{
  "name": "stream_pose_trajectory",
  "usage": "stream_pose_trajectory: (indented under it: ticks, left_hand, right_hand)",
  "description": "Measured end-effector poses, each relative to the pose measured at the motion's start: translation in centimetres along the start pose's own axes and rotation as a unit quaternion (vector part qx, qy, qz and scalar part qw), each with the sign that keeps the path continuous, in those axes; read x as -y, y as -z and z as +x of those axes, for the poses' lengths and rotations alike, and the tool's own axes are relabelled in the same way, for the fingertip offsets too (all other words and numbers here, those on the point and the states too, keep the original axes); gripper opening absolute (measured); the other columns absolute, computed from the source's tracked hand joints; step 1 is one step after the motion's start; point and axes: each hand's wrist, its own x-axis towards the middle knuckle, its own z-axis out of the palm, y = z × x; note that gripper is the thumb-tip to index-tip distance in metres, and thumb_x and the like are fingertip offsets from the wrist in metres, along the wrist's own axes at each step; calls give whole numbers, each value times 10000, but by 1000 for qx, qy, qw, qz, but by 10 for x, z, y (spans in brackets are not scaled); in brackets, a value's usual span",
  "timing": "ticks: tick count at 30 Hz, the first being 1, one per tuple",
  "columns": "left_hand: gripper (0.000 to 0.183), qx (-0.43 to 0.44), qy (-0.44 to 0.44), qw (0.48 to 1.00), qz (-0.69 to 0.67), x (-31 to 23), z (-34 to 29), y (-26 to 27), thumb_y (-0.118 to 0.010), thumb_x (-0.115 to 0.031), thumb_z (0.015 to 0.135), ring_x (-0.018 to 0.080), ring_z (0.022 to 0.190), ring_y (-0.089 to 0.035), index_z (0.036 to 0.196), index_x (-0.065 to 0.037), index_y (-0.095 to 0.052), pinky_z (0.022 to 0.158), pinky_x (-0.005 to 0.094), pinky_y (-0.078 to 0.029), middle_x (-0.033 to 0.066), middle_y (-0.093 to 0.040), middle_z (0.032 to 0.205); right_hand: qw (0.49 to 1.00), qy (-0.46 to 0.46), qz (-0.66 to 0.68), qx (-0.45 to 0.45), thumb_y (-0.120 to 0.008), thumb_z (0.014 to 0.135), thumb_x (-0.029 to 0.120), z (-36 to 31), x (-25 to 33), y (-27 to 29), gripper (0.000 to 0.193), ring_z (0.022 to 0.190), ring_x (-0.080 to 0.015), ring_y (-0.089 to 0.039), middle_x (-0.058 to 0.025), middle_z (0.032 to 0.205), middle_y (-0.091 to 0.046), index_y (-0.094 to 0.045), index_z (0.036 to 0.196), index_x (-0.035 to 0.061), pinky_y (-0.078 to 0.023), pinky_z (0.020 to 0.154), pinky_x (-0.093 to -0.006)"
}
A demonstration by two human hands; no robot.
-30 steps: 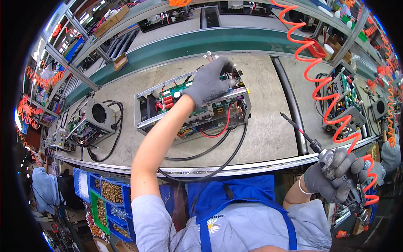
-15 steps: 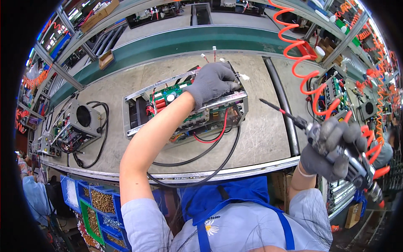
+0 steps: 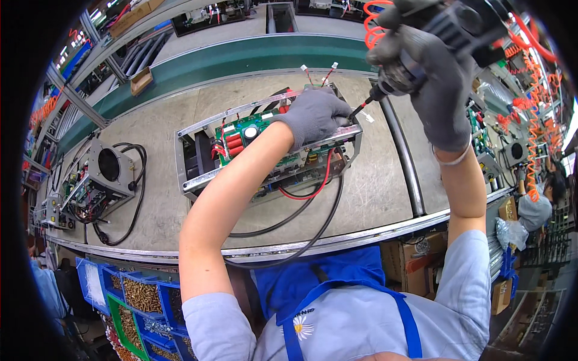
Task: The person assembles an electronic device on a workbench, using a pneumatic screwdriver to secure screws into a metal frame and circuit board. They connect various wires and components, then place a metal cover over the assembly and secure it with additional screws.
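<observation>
Right hand (image 3: 430, 78) has swung up from the lower right bench edge since the 2 earlier frames; driver now raised over the unit, bit aimed down-left at the frame's right end.

Grip: right hand, grey glove, fingers wrapped tight round the pneumatic screwdriver (image 3: 448, 36) body. Black bit tip (image 3: 361, 109) sits right at the left hand's fingertips; can't tell if it's seated on a screw, spot is hidden by the glove.

Left hand (image 3: 314, 114), also gloved, is pressed flat-ish on the upper right corner of the open metal chassis (image 3: 198, 177), fingers curled over the top rail. Can't tell if it pinches a screw or just steadies the frame.

Chassis sits mid-bench on the grey work surface (image 3: 373, 186), tilted, w/ green circuit board (image 3: 241, 135) inside, red caps and red wire visible, black cable (image 3: 301, 234) looping off the front toward the bench edge. Loose white-tipped leads (image 3: 318, 72) stick up behind it.

Progress, my read: board is in, wiring routed, fastening at the right end is in hand. No cover on, so unit looks mid-assy.

Around: 2nd unit w/ fan (image 3: 108, 165) on the left, well apart. Orange coiled air hose (image 3: 533, 90) at right. Blue parts bins (image 3: 141, 295) w/ screws below the bench edge.
</observation>
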Motion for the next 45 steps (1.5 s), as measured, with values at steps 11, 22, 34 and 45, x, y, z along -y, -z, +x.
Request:
stream_pose_trajectory:
  ticks: [11, 22, 34, 45]
  left_hand:
    - [180, 14, -37, 999, 36, 1, 2, -3, -665, -260, 847, 253, 1029, -567, 981, -159, -731, 959, 427, -380, 56, -664, 910]
    - [225, 30, -40, 999, 15, 2, 0, 1, -645, -281, 836, 250, 1061, -543, 1015, -190, -745, 933, 425, -370, 57, -678, 965]
    - [196, -19, -85, 992, 91, 6, 2, -4, -684, -260, 817, 330, 770, -657, 908, -107, -765, 734, 411, -498, 135, -709, 860]
    - [218, -11, -32, 998, 56, 11, 0, -6, -727, -296, 802, 298, 939, -621, 912, -111, -767, 852, 414, -456, 104, -701, 923]
  right_hand:
    - [995, -94, 26, 37, -629, 755, -24, 31, -14, -40, 336, 674, -143, -629, -73, 853, -636, -569, 1086, -32, -539, 588, -280]
    - [975, -148, -124, 106, -648, 772, 41, 37, -9, -60, 238, 709, -69, -554, 7, 808, -602, -611, 1005, 10, -464, 633, -246]
    - [943, -237, -72, 222, -658, 784, 128, 52, -22, -68, 142, 596, -71, -551, 8, 722, -562, -583, 862, 36, -460, 548, -245]
    - [900, -261, -160, 309, -644, 815, 278, 63, -53, -68, 353, 496, -127, -559, -100, 654, -634, -628, 1032, 0, -431, 453, -249]
